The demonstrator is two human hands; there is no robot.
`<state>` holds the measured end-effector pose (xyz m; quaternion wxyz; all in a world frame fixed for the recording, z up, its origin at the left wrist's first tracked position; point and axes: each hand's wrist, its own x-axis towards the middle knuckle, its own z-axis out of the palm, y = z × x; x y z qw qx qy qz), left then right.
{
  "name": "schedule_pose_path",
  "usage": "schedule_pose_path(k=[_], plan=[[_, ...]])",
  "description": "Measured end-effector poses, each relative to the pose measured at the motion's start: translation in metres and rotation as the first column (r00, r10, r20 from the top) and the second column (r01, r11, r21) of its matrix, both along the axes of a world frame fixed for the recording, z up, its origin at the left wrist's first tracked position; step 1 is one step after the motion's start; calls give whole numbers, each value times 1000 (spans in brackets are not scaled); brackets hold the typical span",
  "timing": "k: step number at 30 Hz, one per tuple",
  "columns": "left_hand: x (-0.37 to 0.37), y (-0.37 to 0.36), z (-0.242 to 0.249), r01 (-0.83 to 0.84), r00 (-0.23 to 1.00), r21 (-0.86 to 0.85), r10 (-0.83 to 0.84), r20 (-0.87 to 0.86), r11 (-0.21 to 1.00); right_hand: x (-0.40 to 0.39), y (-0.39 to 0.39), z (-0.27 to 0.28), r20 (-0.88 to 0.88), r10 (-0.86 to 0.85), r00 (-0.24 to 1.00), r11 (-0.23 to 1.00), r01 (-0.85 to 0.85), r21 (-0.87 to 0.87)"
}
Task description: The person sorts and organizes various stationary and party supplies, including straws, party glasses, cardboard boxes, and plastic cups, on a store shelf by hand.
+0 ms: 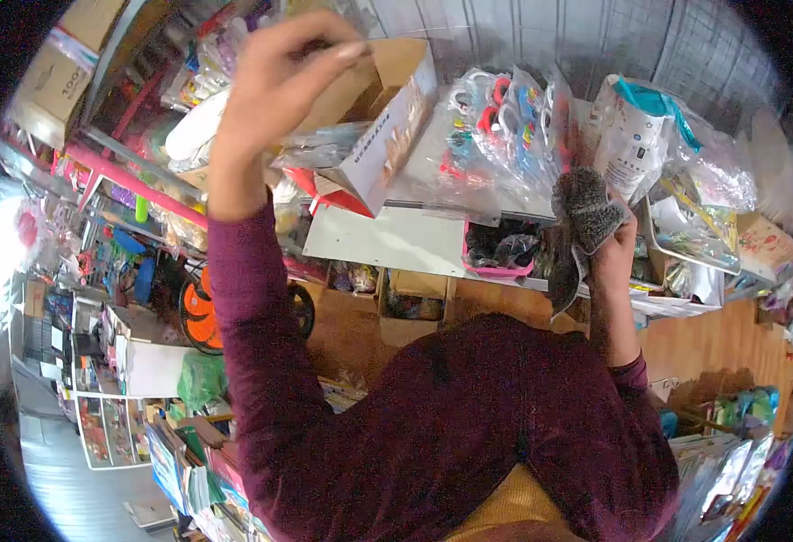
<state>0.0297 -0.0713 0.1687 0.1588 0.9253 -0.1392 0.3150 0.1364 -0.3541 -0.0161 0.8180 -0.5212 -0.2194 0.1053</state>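
My left hand point(275, 81) is raised over an open cardboard box point(392, 149) at the upper left of the table. Its fingers are apart and curved, with nothing between them. The box has a printed white side and a red flap, and clear plastic packets point(324, 144) lie in it. On the right, my right hand point(620, 239) is closed on a dark grey cloth point(591, 212), which hangs down past the table's front edge. Part of that hand is hidden behind the cloth.
Bagged items with red and blue parts point(514, 117) lie at the table's back. A white pouch point(636, 140) stands behind my right hand. A pink basket point(500, 268) sits at the front edge. An orange wheel point(200, 312) is at the left.
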Motion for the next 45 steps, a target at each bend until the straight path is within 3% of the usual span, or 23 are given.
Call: schedule_pose_path(k=[1, 2, 3, 4, 6, 8, 9, 11, 13, 15, 17, 18, 21, 23, 26, 33, 34, 35, 36, 37, 38, 43, 45], plan=[[-26, -11, 2, 140, 988, -89, -134, 75, 986, 2, -1, -1, 19, -5, 1000, 1000, 6, -20], [-45, -20, -15, 492, 871, -504, -401, 285, 710, 3, -2, -3, 37, -13, 999, 999, 15, -41], [-55, 9, -24, 412, 698, -704, 297, 652, 578, 4, -2, -6, 24, -34, 999, 998, 35, -42], [-47, 3, -23, 417, 710, -711, 285, 644, 566, 6, -1, -10, 56, -33, 998, 998, 36, -45], [-88, -13, -22, 606, 743, -672, -1, 669, 426, 10, -4, -18, 77, -3, 997, 994, 11, -111], [-128, -41, -25, 741, 671, -630, -275, 689, 231, 13, -3, -29, 138, -37, 990, 991, 55, -124], [-109, -59, -29, 783, 602, -611, -396, 693, 120, 13, -3, -36, 200, -52, 978, 988, 80, -134], [-108, -80, -24, 809, 410, -577, -595, 692, -113, 10, -3, -42, 187, -57, 981, 978, 93, -185], [-90, -97, -25, 762, 162, -551, -723, 671, -341, 8, -3, -44, 389, -70, 918, 963, 164, -213], [-78, -105, -18, 645, -121, -536, -765, 632, -545, 11, 0, -54, 415, -113, 903, 942, 230, -245], [-70, -119, -12, 464, -404, -539, -709, 578, -703, 18, 1, -62, 597, -113, 794, 871, 368, -325], [-64, -123, -13, 455, -417, -538, -703, 576, -710, 19, 1, -62, 660, -105, 744, 834, 427, -349], [-46, -138, -16, 652, -331, -468, -779, 532, -596, 25, 7, -75, 795, -105, 598, 805, 520, -285], [-40, -143, -17, 767, -248, -411, -819, 517, -492, 28, 11, -89, 818, -85, 569, 779, 549, -301], [-41, -142, -12, 772, -147, -490, -864, 482, -405, 36, 16, -104, 885, -6, 465, 750, 588, -303], [10, -138, -25, 616, -407, -460, -759, 509, -639, 41, 19, -105, 911, -28, 411, 765, 596, -245], [19, -137, -33, 763, 96, -606, -889, 449, -224, 40, 18, -102, 904, -14, 428, 768, 583, -265], [29, -136, -43, 667, 584, -712, -748, 316, 220, 40, 18, -101, 905, -15, 425, 764, 589, -264], [43, -133, -56, 352, 915, -748, -374, 149, 563, 40, 18, -101, 907, -23, 420, 767, 590, -254], [83, -121, -72, 223, 974, -496, -217, 71, 839, 40, 18, -102, 909, -28, 415, 771, 588, -245], [108, -116, -88, 57, 998, -390, -62, 1, 919, 38, 17, -101, 905, -7, 425, 749, 601, -277], [175, -99, -144, -312, 945, -180, 284, -164, 933, 38, 16, -102, 893, -6, 449, 757, 586, -289], [191, -98, -158, -340, 922, -138, 301, -245, 930, 37, 14, -100, 872, 46, 487, 766, 543, -343]])
